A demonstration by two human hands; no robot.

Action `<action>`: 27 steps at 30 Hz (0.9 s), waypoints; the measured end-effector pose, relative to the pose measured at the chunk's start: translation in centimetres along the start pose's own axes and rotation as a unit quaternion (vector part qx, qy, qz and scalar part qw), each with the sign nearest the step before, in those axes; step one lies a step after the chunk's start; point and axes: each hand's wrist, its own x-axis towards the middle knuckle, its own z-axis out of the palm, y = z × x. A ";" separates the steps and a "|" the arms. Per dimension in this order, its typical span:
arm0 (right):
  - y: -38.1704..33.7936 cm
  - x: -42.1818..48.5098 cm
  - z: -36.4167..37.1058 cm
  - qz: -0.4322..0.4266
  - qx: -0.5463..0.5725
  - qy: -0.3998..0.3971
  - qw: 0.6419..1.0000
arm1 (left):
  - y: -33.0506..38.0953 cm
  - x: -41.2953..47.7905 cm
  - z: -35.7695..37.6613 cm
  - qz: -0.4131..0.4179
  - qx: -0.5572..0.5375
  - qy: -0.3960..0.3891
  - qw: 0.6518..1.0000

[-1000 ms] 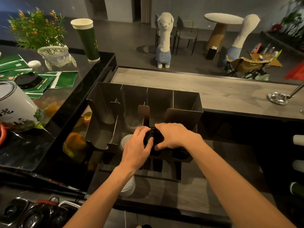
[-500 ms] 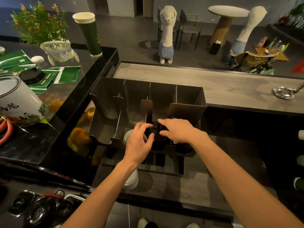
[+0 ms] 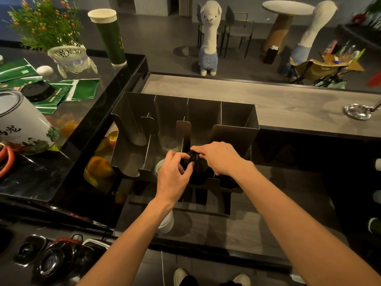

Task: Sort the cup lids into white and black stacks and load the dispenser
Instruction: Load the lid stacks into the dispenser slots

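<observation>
Black lid stack (image 3: 195, 165), centre frame, gripped by both hands: left hand (image 3: 174, 176) curled round its near side, right hand (image 3: 219, 159) clasping the top. The dispenser (image 3: 237, 114) has its third slot directly beneath.

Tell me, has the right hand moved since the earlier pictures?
No. The right hand still holds the black lids at the dispenser's third slot from the left, as near its front right wall as before.
</observation>
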 end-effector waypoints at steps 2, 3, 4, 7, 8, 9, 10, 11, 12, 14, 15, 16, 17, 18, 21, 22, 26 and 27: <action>0.1 0.1 0.1 -0.004 0.019 -0.006 1.000 | 0.0 -0.1 0.2 0.005 -0.012 0.007 1.000; 0.3 0.2 0.2 -0.005 0.026 -0.011 1.000 | 0.1 -0.1 0.3 0.007 -0.020 0.010 1.000; 0.4 0.3 0.2 -0.006 0.032 -0.016 0.999 | 0.2 0.0 0.3 0.009 -0.026 0.010 1.000; 0.9 0.3 -0.1 0.000 0.096 0.002 0.995 | 0.0 0.2 0.4 0.007 -0.025 0.003 1.000; 0.9 0.2 0.0 0.005 0.116 0.015 0.993 | -0.1 0.2 0.4 0.003 -0.027 0.003 1.000; 1.0 0.1 0.1 0.010 0.121 0.021 0.992 | -0.2 0.2 0.4 0.001 -0.028 0.004 1.000; 1.0 0.1 0.4 0.018 0.121 0.017 0.992 | -0.2 0.1 0.4 0.000 -0.028 0.005 1.000; 1.0 0.0 0.7 0.029 0.129 0.011 0.991 | -0.2 0.1 0.4 0.000 -0.032 0.004 0.999; 0.9 0.0 0.9 0.044 0.147 0.005 0.988 | -0.1 0.1 0.4 -0.001 -0.038 0.002 0.999; 0.6 0.1 1.1 0.067 0.166 0.003 0.984 | 0.1 0.4 0.4 -0.006 -0.049 -0.002 0.999; 0.5 0.2 1.0 0.070 0.161 0.001 0.985 | 0.2 0.5 0.4 -0.009 -0.050 -0.005 0.999; 0.4 0.3 0.8 0.070 0.152 -0.002 0.986 | 0.3 0.6 0.3 -0.012 -0.050 -0.007 0.999; 0.3 0.3 0.6 0.068 0.146 -0.005 0.987 | 0.4 0.7 0.2 -0.015 -0.049 -0.010 0.999; 0.3 0.2 0.5 0.064 0.146 -0.006 0.987 | 0.5 0.6 0.1 -0.017 -0.046 -0.013 0.999; 0.4 -0.6 0.4 0.056 0.154 0.012 0.986 | 0.4 0.4 -0.3 -0.015 -0.046 -0.015 0.999; 0.3 -0.8 0.6 0.060 0.149 0.038 0.986 | 0.4 0.1 -0.6 -0.014 -0.056 -0.010 0.998; -1.9 -1.8 1.4 0.062 0.227 0.209 0.949 | 0.0 -1.1 -2.0 -0.004 -0.071 0.024 0.997; -2.9 -2.0 1.7 0.046 0.258 0.245 0.933 | -0.2 -1.4 -2.5 -0.008 -0.072 0.030 0.997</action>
